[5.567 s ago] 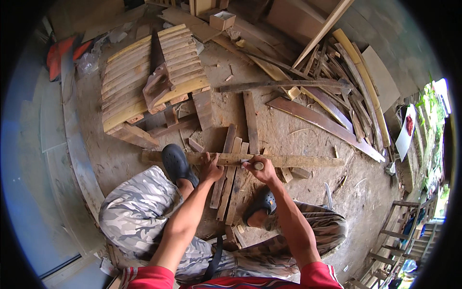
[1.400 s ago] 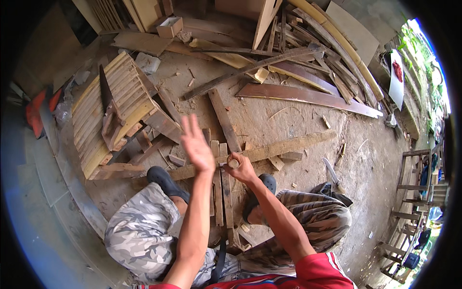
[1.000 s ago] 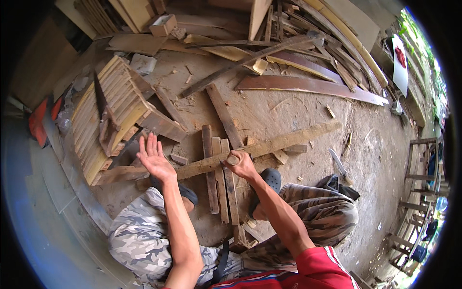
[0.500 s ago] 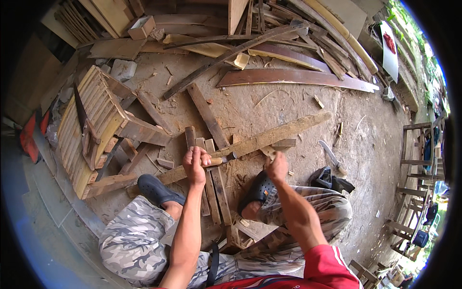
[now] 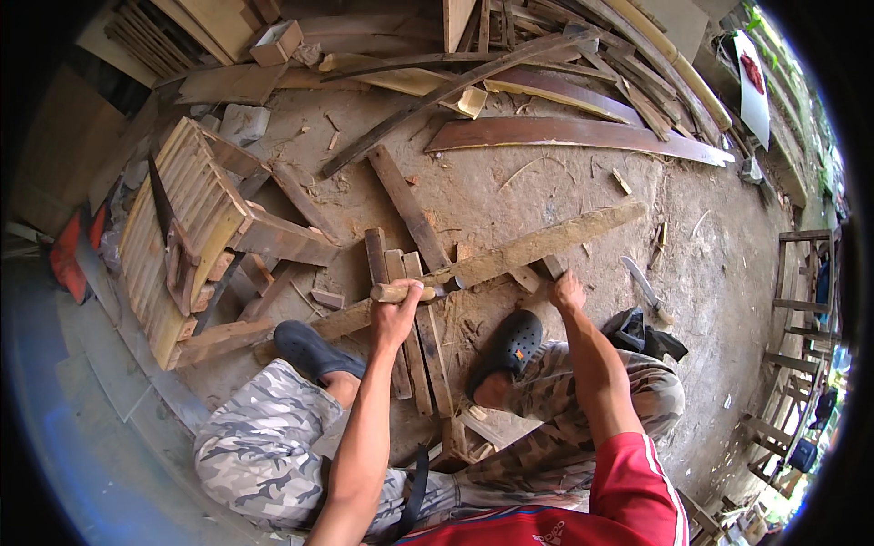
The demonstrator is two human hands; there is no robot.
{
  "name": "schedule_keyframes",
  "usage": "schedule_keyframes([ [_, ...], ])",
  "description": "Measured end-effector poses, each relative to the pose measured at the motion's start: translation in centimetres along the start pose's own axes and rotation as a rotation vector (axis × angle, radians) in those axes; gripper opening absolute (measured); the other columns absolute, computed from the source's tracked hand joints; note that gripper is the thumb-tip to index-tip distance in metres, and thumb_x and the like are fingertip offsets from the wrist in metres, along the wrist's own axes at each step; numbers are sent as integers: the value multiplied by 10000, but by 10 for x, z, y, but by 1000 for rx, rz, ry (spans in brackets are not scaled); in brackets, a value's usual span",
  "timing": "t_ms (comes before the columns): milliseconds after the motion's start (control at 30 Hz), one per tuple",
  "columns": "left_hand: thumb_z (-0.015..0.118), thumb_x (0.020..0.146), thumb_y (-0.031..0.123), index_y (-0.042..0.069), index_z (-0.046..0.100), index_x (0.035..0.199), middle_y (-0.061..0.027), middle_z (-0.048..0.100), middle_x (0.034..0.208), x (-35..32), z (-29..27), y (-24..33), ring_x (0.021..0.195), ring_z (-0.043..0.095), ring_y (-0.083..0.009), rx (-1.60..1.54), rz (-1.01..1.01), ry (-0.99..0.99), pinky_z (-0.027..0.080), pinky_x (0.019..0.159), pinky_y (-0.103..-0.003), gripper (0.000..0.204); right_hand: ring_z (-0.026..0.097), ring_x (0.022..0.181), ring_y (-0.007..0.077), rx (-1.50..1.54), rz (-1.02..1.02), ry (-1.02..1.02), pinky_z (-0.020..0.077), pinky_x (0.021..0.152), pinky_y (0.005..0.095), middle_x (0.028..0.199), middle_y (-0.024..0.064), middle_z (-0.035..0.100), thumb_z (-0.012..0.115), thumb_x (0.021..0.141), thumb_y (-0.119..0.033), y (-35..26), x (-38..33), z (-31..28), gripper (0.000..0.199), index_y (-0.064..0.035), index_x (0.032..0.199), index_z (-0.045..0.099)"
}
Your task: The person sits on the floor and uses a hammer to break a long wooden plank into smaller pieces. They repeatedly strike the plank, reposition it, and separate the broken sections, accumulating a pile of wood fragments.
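Observation:
My left hand (image 5: pixel 394 318) is closed around a wooden-handled tool (image 5: pixel 391 293) with a dark metal end, held over a long rough plank (image 5: pixel 546 241); I cannot make out its exact kind. The plank lies slantwise across several narrow wood strips (image 5: pixel 423 355) between my feet. On the right, my right hand (image 5: pixel 568 291) is closed on the near end of a short grey-brown wood block (image 5: pixel 553 266), just below the plank. A paler wood piece (image 5: pixel 525 278) sits beside that block, partly under the plank.
A slatted wooden frame (image 5: pixel 182 227) stands on the left. A machete-like knife (image 5: pixel 645 284) and a black bag (image 5: pixel 642 335) lie on the ground at right. Timber (image 5: pixel 574 136) is piled at the back. A dark board (image 5: pixel 405 205) points away beyond the plank.
My right hand has moved right and slightly forward onto the grey-brown block. My left hand has turned the tool, so more of its handle end shows. The view has shifted a little.

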State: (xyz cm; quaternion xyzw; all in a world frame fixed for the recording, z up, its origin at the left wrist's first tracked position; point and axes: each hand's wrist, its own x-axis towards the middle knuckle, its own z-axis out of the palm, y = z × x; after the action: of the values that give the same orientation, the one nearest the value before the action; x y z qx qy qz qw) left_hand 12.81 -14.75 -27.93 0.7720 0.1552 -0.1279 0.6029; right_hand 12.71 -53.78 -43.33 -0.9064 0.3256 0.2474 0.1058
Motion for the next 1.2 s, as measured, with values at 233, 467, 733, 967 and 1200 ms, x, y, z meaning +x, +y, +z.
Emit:
schedule_keyframes([
  [233, 603, 910, 280, 106, 657, 1004, -46, 683, 1077, 7, -18, -6, 1079, 626, -177, -413, -249, 41, 495, 981, -429, 205, 591, 1178, 389, 190, 265, -55, 484, 985, 466, 1237, 249, 608, 625, 892, -436, -4, -37, -10, 583, -2, 1265, 513],
  [467, 569, 932, 268, 99, 633, 1061, -47, 666, 1142, 10, -36, -17, 1102, 629, -209, -611, -330, 17, 497, 986, -368, 222, 558, 1182, 340, 85, -384, 54, 474, 978, 471, 1216, 158, 607, 586, 861, -209, -40, -66, -14, 383, -87, 1224, 593],
  [733, 538, 948, 244, 90, 606, 1101, -67, 645, 1214, -1, -47, -28, 1139, 610, -204, -638, -338, -13, 491, 1006, -365, 227, 527, 1217, 348, 17, -144, 45, 479, 937, 477, 1311, 136, 545, 699, 818, -317, -74, -49, 23, 613, -113, 1347, 463],
  [967, 535, 921, 252, 90, 599, 1082, -100, 665, 1200, 4, -51, -36, 1105, 633, -215, -698, -331, -7, 524, 967, -372, 237, 603, 1067, 430, 130, -667, -13, 504, 882, 506, 1152, 252, 597, 674, 840, -427, -21, -23, 61, 530, -51, 1183, 527],
  [1200, 539, 895, 292, 99, 574, 1044, -97, 687, 1154, 15, -60, -50, 1037, 659, -217, -796, -337, -9, 563, 884, -348, 246, 653, 765, 249, 1344, 29, -102, 511, 558, 375, 995, 155, 645, 353, 971, -547, -10, -75, 36, 614, -20, 1191, 578],
])
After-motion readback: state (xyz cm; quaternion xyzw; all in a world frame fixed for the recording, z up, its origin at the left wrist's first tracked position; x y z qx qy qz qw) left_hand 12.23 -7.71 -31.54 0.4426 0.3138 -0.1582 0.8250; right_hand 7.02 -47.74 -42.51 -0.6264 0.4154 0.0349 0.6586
